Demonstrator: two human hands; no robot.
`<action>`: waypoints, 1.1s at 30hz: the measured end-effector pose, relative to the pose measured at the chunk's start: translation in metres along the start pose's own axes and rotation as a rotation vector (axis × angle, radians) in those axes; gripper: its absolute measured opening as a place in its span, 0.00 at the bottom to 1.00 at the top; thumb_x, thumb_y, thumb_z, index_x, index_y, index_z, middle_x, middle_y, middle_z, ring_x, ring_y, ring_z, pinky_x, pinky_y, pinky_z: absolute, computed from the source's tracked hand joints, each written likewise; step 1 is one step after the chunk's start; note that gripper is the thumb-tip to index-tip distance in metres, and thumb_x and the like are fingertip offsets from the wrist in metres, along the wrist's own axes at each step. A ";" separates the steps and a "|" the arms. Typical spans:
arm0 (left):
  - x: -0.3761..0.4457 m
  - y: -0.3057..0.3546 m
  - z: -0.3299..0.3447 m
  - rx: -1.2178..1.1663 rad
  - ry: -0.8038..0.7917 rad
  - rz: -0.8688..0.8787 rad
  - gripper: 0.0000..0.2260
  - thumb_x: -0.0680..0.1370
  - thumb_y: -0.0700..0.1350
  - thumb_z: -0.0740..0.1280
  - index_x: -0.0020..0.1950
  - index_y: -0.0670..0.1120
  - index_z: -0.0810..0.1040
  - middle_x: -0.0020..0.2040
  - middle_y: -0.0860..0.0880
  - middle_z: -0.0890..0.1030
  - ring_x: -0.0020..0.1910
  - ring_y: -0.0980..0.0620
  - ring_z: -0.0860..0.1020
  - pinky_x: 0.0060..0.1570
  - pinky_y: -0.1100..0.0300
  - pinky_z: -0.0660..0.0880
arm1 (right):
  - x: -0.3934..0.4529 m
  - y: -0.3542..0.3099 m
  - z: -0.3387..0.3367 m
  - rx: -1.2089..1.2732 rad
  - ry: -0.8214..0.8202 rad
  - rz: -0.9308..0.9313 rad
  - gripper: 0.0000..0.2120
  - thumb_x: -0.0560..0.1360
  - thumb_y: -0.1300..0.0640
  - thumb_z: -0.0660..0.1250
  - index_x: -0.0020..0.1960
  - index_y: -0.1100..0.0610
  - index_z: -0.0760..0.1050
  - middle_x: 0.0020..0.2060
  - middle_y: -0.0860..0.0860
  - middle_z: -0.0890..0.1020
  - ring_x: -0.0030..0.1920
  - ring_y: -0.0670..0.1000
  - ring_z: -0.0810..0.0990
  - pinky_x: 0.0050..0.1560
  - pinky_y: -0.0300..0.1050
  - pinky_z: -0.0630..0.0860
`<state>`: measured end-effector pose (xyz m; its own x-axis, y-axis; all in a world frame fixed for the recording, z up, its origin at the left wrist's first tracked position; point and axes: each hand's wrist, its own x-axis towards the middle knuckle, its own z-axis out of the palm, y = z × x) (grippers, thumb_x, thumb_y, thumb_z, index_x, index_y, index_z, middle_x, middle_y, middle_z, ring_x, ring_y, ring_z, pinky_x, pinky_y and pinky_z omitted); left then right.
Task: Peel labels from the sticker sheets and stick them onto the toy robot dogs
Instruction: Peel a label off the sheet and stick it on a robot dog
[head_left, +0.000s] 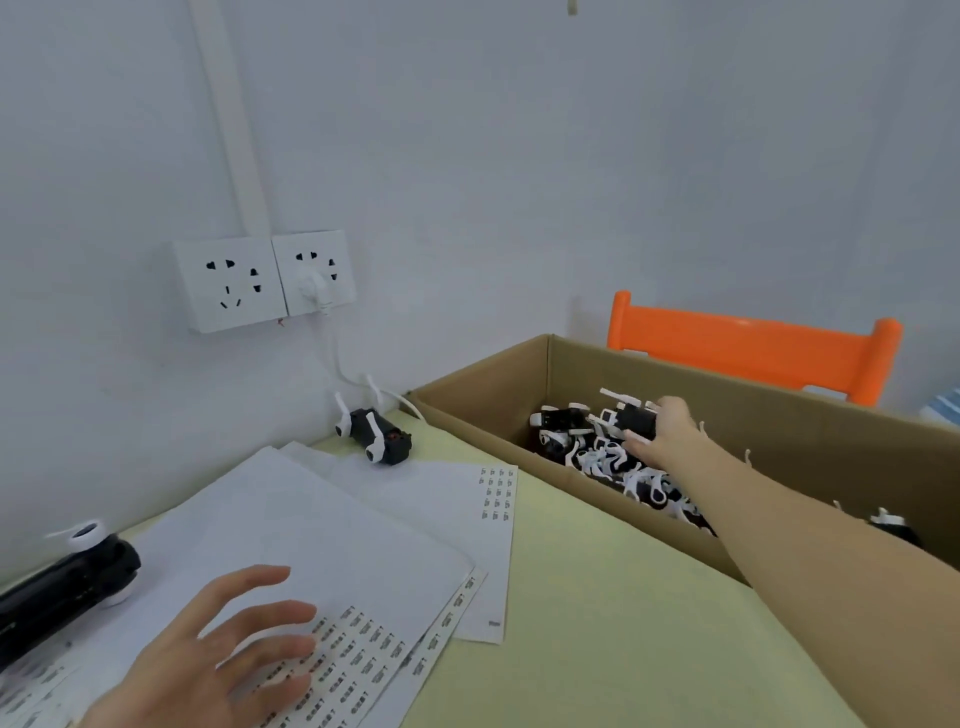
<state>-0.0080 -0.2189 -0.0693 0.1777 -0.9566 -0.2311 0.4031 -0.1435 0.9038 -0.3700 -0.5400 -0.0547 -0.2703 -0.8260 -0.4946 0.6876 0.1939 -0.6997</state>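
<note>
Several white sticker sheets (332, 535) lie overlapped on the pale yellow table, with small printed labels (353, 660) left along their lower right parts. My left hand (208, 660) rests over the nearest sheet, fingers spread and relaxed. My right hand (662, 431) reaches into the cardboard box (483, 415) and grips a black and white toy robot dog (626, 415) on top of the pile of dogs (613, 467). Another toy dog (376, 431) lies on its back by the wall. A further black toy dog (62, 587) lies at the left edge.
Two wall sockets (260, 278) sit above the table; a white plug and cable run down behind the box. An orange plastic chair back (748, 348) stands behind the box. Bare yellow table (597, 623) shows between the sheets and the box.
</note>
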 end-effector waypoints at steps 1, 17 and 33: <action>0.001 0.000 -0.001 0.006 0.007 -0.010 0.15 0.84 0.40 0.56 0.51 0.42 0.83 0.46 0.32 0.83 0.36 0.35 0.83 0.33 0.42 0.81 | 0.005 0.000 0.004 0.112 0.000 0.028 0.25 0.78 0.57 0.57 0.75 0.55 0.58 0.72 0.57 0.61 0.69 0.66 0.68 0.62 0.61 0.77; -0.004 -0.003 0.007 0.043 -0.066 0.091 0.16 0.60 0.28 0.60 0.43 0.31 0.82 0.44 0.24 0.78 0.34 0.34 0.79 0.32 0.48 0.79 | -0.128 0.087 0.042 -1.073 -0.725 -0.755 0.14 0.79 0.62 0.62 0.48 0.45 0.81 0.48 0.41 0.85 0.52 0.40 0.81 0.49 0.35 0.75; -0.047 0.019 -0.012 0.729 0.768 0.688 0.13 0.73 0.31 0.61 0.32 0.44 0.74 0.27 0.50 0.73 0.27 0.58 0.67 0.29 0.65 0.63 | -0.311 0.260 0.054 -1.069 -1.232 -0.595 0.16 0.77 0.64 0.61 0.47 0.44 0.80 0.37 0.43 0.85 0.36 0.47 0.83 0.39 0.42 0.80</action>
<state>0.0021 -0.1741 -0.0454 0.7265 -0.5306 0.4366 -0.5236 -0.0160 0.8518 -0.0715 -0.2614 -0.0552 0.6800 -0.6958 0.2312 -0.1572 -0.4463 -0.8810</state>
